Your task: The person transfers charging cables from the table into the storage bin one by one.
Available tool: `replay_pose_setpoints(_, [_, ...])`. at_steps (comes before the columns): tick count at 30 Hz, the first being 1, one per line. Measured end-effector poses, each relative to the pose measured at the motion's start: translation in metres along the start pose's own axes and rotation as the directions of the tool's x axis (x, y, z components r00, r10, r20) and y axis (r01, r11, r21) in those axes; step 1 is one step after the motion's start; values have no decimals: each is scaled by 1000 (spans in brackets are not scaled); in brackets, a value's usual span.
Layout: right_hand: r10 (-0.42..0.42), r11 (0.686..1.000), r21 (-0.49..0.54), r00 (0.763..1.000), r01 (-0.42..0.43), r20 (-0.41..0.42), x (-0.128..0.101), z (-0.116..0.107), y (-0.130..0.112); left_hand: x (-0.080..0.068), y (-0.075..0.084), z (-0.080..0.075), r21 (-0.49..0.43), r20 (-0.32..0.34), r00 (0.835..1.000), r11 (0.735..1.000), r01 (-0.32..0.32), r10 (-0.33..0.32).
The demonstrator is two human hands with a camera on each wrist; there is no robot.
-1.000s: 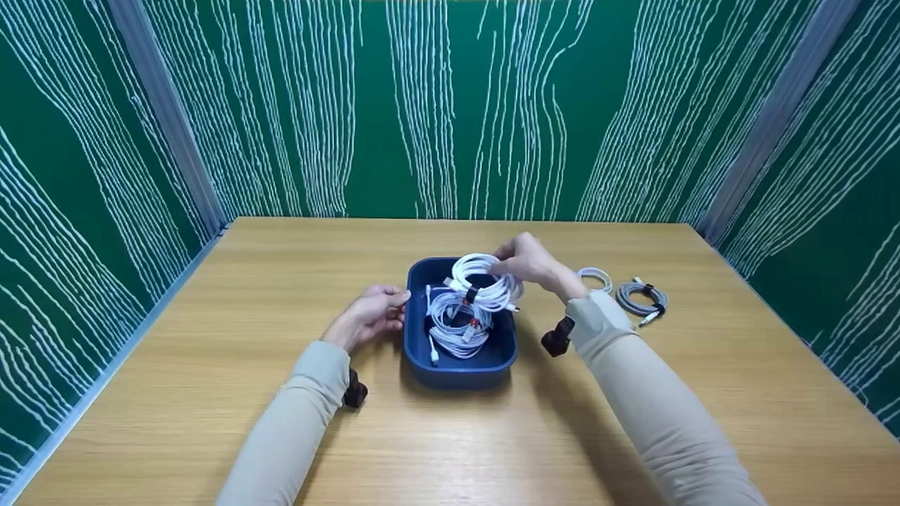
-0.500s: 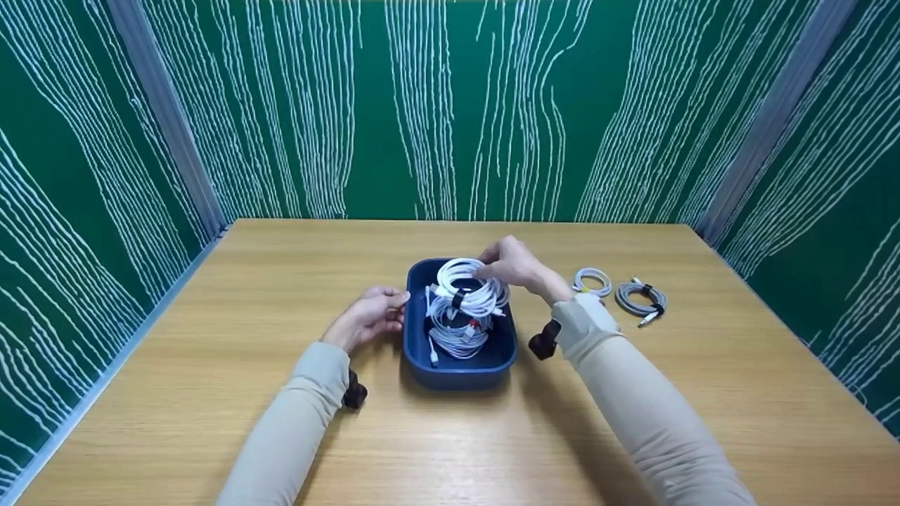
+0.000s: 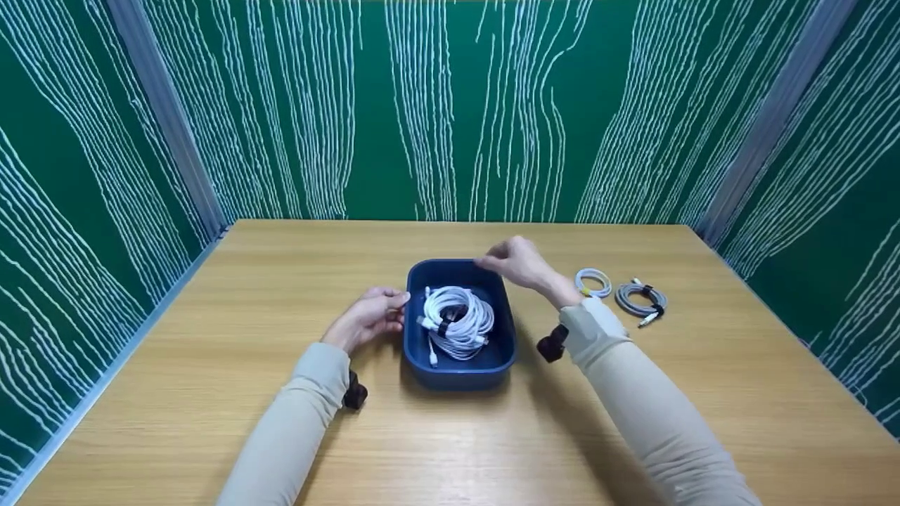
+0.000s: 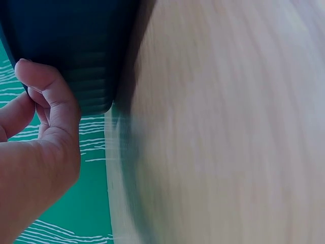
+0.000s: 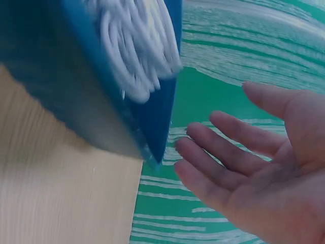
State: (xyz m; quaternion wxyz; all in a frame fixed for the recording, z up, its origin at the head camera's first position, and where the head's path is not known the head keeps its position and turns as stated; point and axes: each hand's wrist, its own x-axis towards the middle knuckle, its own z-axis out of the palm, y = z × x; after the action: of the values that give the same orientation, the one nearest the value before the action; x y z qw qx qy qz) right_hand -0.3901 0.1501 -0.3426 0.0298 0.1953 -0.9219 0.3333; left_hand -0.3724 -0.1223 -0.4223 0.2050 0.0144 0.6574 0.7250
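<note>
Released, white cable coil [image 3: 455, 320] now lies in bin [image 3: 457, 372], at 7 o'clock from open, empty right hand [image 3: 519, 261]; left hand [image 3: 369, 316] grips bin's wall.

White coiled cables [image 3: 455, 320] lie in the blue tray [image 3: 460, 372], left hand [image 3: 369, 316] beside it, right hand [image 3: 517, 263] above.

Head view overhead; wrist views close beside bin [image 3: 457, 365].
</note>
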Motion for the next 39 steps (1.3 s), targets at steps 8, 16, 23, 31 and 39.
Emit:
replay_pose_setpoints(8, [66, 996, 67, 965, -51, -253, -17, -34, 58, -1, 0, -1, -1, -2, 1000, 1000, 4, -4])
replay_pose_setpoints(16, [175, 984, 28, 924, -176, -339, -47, -71, 109, -1, 0, -1, -10, -13, 1000, 1000, 7, -7])
replay_pose_setpoints(23, [256, 960, 2, 874, -280, -412, -68, -92, 140, -1, 0, 0, -15, -15, 1000, 1000, 5, -5])
replay_pose_setpoints(31, [335, 919, -57, 848, -391, -411, -87, -101, 172, -2, 0, 1, -25, -14, 1000, 1000, 2, -3])
replay_pose_setpoints(39, [498, 855, 20, 811, -518, -307, -103, -100, 195, -1, 1, 1, -19, -14, 1000, 1000, 5, -5])
